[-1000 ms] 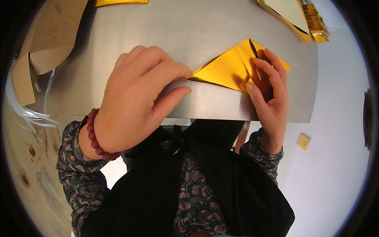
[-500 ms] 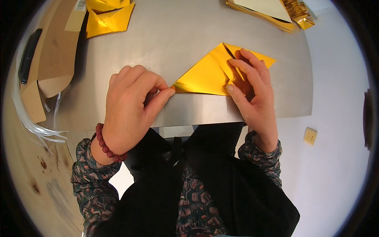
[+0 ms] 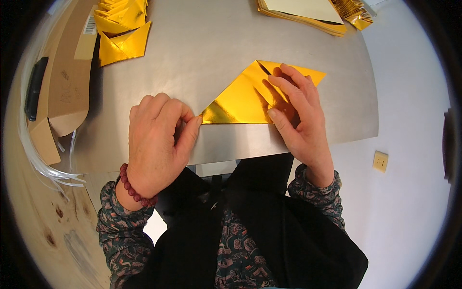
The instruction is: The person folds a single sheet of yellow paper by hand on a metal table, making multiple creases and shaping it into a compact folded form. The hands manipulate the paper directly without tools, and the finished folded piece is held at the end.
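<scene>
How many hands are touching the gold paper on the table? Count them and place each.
2. The left hand pinches the folded gold paper at its left tip; the right hand presses flat on its right half.

Glossy gold foil paper [image 3: 240, 98] on smooth, matt grey metal table [image 3: 202, 48]

Grey metal table [image 3: 207, 43], pale floor with wall socket [image 3: 380, 161], knotty wooden surface [image 3: 53, 231] at left

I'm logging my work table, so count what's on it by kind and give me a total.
Gold paper being folded: 1
Piles of folded gold pieces: 1
Stacks of flat gold sheets: 1
Cardboard pieces: 1
Total: 4
</scene>
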### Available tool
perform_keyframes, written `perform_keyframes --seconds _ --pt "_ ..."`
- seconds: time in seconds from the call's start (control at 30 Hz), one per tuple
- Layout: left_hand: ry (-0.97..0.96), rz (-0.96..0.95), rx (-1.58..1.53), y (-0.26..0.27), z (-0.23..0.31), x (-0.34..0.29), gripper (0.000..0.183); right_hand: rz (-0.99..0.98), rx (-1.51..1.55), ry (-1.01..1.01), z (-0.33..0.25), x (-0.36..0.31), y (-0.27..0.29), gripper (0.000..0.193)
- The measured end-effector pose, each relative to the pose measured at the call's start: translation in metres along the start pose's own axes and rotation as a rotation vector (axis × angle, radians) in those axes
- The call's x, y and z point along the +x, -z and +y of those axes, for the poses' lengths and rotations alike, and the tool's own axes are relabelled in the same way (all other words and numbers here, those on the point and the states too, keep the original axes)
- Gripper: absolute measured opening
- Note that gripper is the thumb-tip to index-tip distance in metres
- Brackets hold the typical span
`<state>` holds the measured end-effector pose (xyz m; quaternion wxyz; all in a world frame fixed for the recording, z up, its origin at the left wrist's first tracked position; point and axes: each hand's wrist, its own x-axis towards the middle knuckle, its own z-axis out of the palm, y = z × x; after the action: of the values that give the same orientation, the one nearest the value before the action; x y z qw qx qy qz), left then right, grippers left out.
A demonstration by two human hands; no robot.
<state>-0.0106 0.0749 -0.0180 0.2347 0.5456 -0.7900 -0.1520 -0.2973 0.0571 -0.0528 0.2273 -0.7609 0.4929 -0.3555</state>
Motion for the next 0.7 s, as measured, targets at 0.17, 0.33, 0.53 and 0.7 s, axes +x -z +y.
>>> perform_keyframes --seconds 0.17,0.33,0.53,0.7 --pt "0.035 -0.010 0.000 0.0018 0.0015 0.0015 0.016 -0.052 -0.097 0.021 -0.0035 -0.0020 -0.0002 0.044" --pt "0.044 0.009 -0.013 -0.0013 0.0024 0.0007 0.018 -0.061 -0.193 0.074 -0.0053 -0.0004 -0.0016 0.039" --pt "0.069 0.020 -0.010 -0.0039 0.0014 0.0006 0.019 -0.089 -0.232 0.054 -0.0067 0.0000 -0.0030 0.036" --pt "0.073 0.020 -0.003 -0.0037 0.0004 -0.0002 0.019 -0.093 -0.241 0.037 -0.0077 0.0014 -0.0048 0.036"
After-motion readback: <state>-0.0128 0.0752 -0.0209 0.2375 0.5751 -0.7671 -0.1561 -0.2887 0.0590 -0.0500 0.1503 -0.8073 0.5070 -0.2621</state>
